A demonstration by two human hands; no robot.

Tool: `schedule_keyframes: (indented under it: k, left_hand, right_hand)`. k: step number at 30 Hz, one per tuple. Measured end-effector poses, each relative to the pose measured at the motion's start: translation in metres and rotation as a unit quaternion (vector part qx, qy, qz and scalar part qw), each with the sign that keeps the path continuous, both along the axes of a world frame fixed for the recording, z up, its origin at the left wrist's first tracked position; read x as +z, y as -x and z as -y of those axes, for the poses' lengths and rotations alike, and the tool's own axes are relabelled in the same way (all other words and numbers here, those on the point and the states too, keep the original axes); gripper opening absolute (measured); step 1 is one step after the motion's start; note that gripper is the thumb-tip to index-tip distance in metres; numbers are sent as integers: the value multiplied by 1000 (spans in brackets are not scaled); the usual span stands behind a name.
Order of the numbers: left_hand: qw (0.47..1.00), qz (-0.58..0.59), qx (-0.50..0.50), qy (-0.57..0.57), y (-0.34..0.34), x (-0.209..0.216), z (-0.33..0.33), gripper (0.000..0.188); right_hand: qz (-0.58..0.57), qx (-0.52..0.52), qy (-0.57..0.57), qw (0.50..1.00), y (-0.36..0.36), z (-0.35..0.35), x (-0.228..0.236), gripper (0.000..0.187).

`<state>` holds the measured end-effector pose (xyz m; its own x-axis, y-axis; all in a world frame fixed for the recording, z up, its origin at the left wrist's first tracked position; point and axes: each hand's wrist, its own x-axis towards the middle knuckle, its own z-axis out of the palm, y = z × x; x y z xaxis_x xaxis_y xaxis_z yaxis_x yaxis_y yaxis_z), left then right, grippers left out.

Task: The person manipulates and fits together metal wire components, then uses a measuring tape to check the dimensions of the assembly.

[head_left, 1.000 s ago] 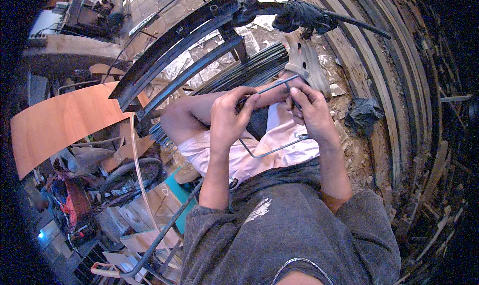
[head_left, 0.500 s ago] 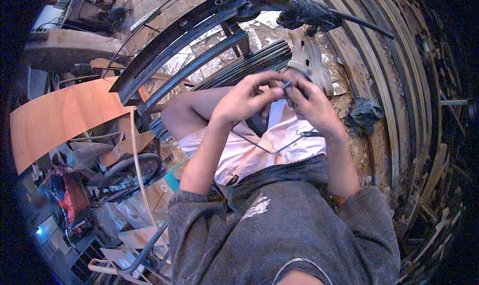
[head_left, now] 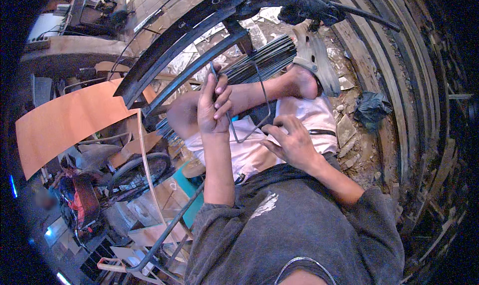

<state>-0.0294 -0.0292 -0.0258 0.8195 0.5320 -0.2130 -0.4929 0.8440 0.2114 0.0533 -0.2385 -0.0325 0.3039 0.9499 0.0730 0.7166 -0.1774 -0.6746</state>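
Note:
My left hand is raised over my bent leg, its fingers curled round a thin steel rod bent into an angular loop. One rod end sticks up past the fingertips; the grip hides part of it. The loop hangs over my lap and reaches toward my right hand. That hand hovers above the light shorts with loosely bent fingers, the thumb apart and nothing visible between them. Beyond my leg lies a bundle of straight thin rods.
A dark steel frame arches above my left hand, with a plastic-wrapped bar at its far end. Long wooden planks line the right side, near a crumpled black bag. A curved orange-brown sheet and a wheel are at left.
Both hands were together on the rod at the far side of my lap. They have parted: the left moved left with the bent rod, the right came nearer and off it.

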Motion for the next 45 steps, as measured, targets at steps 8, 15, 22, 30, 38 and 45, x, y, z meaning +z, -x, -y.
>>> schedule_keyframes:
  k: [8, 15, 22, 30, 38, 45]
  left_hand:
    - [972, 220, 67, 52, 15, 25, 8, 29]
    - [984, 126, 124, -14, 25, 10, 11, 27]
    - [979, -122, 55, -154, 30, 28, 15, 19]
    - [942, -225, 75, -237, 34, 12, 19, 26]
    - [945, -190, 124, -235, 24, 18, 31, 24]
    - [929, -208, 114, -284, 28, 21, 29, 24]
  right_hand:
    - [46, 14, -154, 987, 17, -21, 3, 37]
    - [145, 70, -130, 978, -6, -20, 14, 25]
    - [233, 124, -115, 958, -35, -16, 15, 27]
    - [254, 138, -94, 953, -44, 0, 15, 34]
    - [241, 118, -90, 959, -45, 9, 10, 34]
    - [243, 110, -92, 959, -45, 11, 9, 34]
